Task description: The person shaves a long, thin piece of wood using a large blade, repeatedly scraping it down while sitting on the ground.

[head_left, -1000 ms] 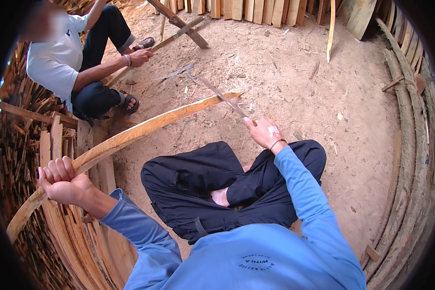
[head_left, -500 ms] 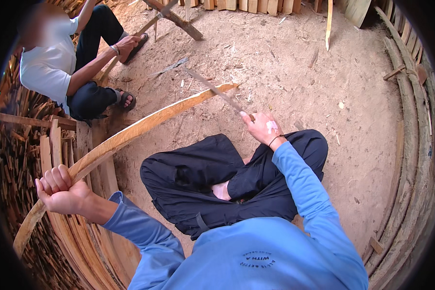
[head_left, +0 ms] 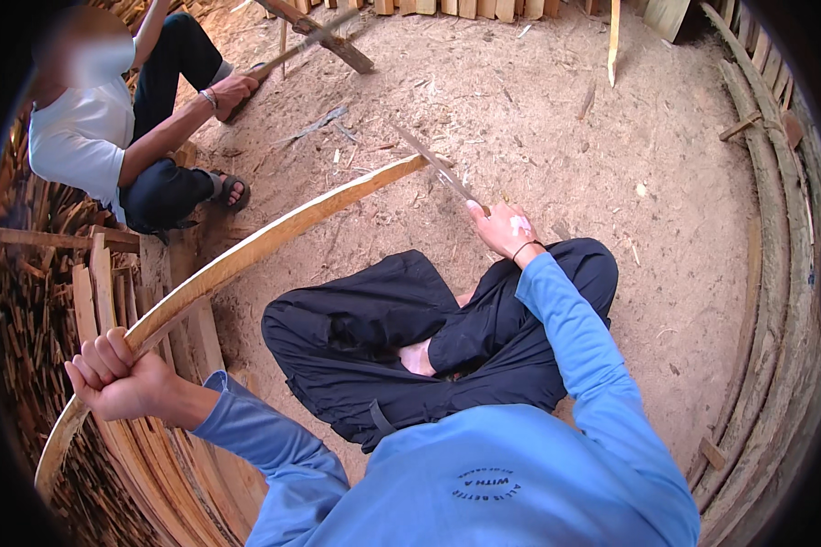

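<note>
The person is sitting cross-legged on sandy ground [head_left: 538,146], wearing a blue long-sleeved top [head_left: 401,492] and dark trousers [head_left: 365,319], and both hands are grasping something. The left hand [head_left: 119,376] is clenching its fingers around a long, curved wooden strip [head_left: 246,252] toward its lower-left end, and the strip is slanting from there up and away to a narrow tip ahead of the knees. The right hand [head_left: 506,232] is gripping a knife [head_left: 442,173] by its lower end, and the blade is pointing up and to the left, crossing the strip's far tip in this view; whether it is touching the wood, I cannot tell. Beneath the left hand, flat planks [head_left: 146,456] are lying beside a dense pile of split sticks [head_left: 27,365]. At the upper left, a co-worker in a white shirt [head_left: 77,137] is crouching, one hand [head_left: 234,93] holding a long stick [head_left: 278,61] that is crossing a dark wooden post [head_left: 342,50]. Along the right side, long poles [head_left: 775,273] are lying in a curving row, and upright slats [head_left: 483,7] are lining the top edge.
</note>
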`<state>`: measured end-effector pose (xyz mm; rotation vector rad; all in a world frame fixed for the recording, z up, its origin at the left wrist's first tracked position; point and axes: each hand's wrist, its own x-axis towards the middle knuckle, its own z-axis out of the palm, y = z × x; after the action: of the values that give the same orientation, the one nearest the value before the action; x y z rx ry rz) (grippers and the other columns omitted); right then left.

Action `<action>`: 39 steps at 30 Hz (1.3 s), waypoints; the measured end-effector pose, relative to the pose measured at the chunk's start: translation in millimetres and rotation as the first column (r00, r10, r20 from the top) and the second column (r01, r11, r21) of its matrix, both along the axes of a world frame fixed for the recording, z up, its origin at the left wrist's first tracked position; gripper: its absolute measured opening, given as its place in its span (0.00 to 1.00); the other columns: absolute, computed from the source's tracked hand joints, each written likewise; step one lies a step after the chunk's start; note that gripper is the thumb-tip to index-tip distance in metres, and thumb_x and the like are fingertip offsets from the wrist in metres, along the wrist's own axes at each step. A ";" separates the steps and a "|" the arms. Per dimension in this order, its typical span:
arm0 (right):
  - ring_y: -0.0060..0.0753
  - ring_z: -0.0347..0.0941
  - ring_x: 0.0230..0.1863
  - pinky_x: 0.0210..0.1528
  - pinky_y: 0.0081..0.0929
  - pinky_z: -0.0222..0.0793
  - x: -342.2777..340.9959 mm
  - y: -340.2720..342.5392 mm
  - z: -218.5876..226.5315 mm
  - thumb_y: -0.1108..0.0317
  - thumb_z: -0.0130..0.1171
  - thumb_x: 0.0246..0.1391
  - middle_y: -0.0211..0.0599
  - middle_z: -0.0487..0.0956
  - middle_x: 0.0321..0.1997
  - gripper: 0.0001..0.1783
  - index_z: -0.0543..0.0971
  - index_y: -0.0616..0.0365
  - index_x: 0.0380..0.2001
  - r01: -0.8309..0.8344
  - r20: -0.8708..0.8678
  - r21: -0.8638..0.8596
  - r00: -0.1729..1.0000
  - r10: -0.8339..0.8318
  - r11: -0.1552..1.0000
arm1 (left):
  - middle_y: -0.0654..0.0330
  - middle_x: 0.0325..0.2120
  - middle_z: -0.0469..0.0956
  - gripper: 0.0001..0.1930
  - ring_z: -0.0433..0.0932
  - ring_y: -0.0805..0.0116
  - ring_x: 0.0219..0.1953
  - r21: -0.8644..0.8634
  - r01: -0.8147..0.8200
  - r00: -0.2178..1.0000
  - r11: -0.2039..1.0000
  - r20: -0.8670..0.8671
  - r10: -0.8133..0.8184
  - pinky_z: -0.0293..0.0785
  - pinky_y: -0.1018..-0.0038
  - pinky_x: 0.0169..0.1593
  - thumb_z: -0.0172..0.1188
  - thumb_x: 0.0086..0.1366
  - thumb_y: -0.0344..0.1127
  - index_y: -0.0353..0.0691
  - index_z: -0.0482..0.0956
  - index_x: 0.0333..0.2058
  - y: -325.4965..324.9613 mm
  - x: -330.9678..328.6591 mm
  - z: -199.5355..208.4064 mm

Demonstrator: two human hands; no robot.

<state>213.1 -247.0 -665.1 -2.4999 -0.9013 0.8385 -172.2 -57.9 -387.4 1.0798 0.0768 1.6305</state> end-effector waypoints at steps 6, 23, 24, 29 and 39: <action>0.63 0.76 0.35 0.43 0.49 0.69 -29.0 -13.5 44.2 0.41 0.43 0.64 0.60 0.78 0.26 0.35 0.80 0.64 0.25 -0.223 0.007 0.152 0.974 0.225 0.963 | 0.76 0.07 0.45 0.25 0.39 0.83 0.10 0.089 0.297 0.953 0.951 0.027 -0.300 0.38 0.81 0.18 0.48 0.66 0.35 0.55 0.50 0.10 5.2 -7.2 -0.5; 0.65 0.76 0.32 0.44 0.50 0.69 -96.1 -30.7 87.1 0.43 0.47 0.63 0.57 0.78 0.23 0.31 0.78 0.62 0.24 -0.169 -0.018 0.350 0.982 0.187 0.921 | 0.77 0.06 0.47 0.26 0.41 0.85 0.09 0.143 0.427 0.898 0.893 0.052 -0.438 0.35 0.82 0.17 0.51 0.64 0.35 0.54 0.49 0.10 1.8 -4.9 -5.1; 0.65 0.77 0.33 0.46 0.51 0.68 -100.2 -32.7 99.3 0.43 0.48 0.62 0.57 0.78 0.23 0.31 0.78 0.62 0.24 -0.199 -0.027 0.343 0.975 0.221 0.918 | 0.77 0.06 0.47 0.27 0.41 0.85 0.09 0.150 0.426 0.898 0.892 0.048 -0.437 0.35 0.82 0.17 0.52 0.65 0.36 0.54 0.49 0.10 2.4 -4.8 -4.8; 0.59 0.76 0.28 0.62 0.64 0.45 -98.3 -37.9 81.1 0.46 0.48 0.64 0.50 0.75 0.18 0.30 0.76 0.62 0.20 -0.146 -0.097 0.409 0.975 0.201 0.901 | 0.77 0.06 0.47 0.30 0.41 0.85 0.09 0.245 0.534 0.831 0.809 0.028 -0.556 0.35 0.82 0.17 0.54 0.68 0.43 0.54 0.49 0.09 -2.5 4.3 -2.8; 0.63 0.75 0.29 0.33 0.49 0.68 -87.7 -44.8 90.9 0.47 0.50 0.63 0.59 0.75 0.22 0.30 0.77 0.65 0.21 -0.152 -0.164 0.417 0.957 0.238 0.896 | 0.78 0.06 0.47 0.30 0.44 0.87 0.08 0.315 0.561 0.811 0.765 -0.025 -0.585 0.37 0.85 0.16 0.53 0.68 0.42 0.54 0.50 0.09 -18.3 17.9 2.0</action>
<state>125.4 -291.8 -574.2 -1.9514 -1.1339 0.8599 -154.3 -76.2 -385.5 1.1305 -0.5363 1.1308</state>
